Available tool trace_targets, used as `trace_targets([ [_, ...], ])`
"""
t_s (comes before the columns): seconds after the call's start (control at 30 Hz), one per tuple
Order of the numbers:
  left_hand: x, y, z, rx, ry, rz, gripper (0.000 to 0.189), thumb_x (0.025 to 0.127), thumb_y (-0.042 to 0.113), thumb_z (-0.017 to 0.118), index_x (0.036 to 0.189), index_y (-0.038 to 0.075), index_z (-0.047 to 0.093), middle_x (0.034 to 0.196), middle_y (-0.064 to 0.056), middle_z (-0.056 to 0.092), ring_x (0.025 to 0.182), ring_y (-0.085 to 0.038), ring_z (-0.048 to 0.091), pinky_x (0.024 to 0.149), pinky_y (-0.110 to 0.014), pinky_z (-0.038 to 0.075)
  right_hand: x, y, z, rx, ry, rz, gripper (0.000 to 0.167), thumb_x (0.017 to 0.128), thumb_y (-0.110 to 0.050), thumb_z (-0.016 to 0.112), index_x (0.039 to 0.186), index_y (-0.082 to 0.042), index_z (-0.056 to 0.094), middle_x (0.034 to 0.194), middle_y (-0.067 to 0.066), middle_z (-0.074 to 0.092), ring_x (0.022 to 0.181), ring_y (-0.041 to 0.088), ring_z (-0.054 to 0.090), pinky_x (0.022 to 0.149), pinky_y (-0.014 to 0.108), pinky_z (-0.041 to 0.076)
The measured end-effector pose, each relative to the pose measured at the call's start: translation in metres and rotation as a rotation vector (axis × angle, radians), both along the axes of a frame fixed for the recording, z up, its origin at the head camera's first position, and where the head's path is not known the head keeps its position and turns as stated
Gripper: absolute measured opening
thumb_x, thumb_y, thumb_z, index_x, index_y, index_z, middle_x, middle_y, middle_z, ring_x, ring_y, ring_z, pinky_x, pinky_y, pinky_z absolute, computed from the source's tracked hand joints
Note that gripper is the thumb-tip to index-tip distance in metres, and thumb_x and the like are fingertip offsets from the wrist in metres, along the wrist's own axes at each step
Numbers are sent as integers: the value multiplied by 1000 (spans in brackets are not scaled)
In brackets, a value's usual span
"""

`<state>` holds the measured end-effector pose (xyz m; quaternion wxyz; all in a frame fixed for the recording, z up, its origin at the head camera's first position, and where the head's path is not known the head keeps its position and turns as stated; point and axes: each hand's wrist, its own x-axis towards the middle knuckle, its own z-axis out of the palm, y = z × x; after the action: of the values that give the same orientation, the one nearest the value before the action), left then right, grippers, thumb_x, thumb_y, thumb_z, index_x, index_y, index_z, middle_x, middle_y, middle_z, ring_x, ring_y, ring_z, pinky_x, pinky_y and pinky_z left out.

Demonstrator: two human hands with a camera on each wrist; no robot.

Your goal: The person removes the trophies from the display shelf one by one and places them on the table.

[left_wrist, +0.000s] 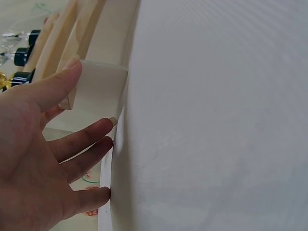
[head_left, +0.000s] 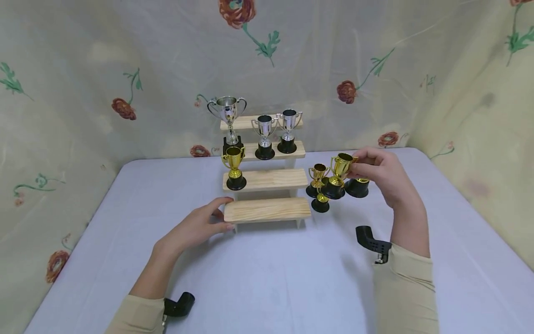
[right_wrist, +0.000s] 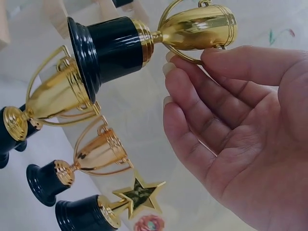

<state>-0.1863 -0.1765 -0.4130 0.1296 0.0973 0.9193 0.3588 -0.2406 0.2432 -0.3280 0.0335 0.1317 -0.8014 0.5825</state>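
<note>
My right hand pinches a gold trophy cup by one handle, between thumb and fingers. The cup's black base shows fully in the right wrist view, above the other trophies. My left hand holds the left end of the lowest step of a stepped wooden display rack. In the left wrist view the thumb lies on the wood, while the other fingers are spread beside it. Another gold trophy cup stands at the left end of the second step.
Higher on the rack stand a large silver trophy and two small silver cups, one beside the other. Right of the rack are a copper-toned cup, a gold cup and a star trophy. A floral curtain backs the white-covered table.
</note>
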Motion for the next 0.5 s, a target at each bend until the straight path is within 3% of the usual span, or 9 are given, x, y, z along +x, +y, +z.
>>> trace_targets([
  [0.3, 0, 1, 0, -6, 4, 3, 69, 89, 42, 73, 148, 36, 39, 115, -5, 66, 98, -20, 59, 76, -33, 47, 2, 7, 1, -47, -7, 32, 7, 94, -5, 63, 94, -8, 69, 84, -8, 74, 76, 10, 72, 77, 21, 56],
  [0.5, 0, 2, 0, -7, 4, 3, 68, 88, 42, 73, 148, 36, 40, 114, -5, 66, 97, -20, 59, 76, -33, 48, 3, 10, 1, -19, -10, -20, 8, 94, -5, 61, 93, -7, 69, 81, -10, 74, 75, 9, 71, 78, 21, 56],
])
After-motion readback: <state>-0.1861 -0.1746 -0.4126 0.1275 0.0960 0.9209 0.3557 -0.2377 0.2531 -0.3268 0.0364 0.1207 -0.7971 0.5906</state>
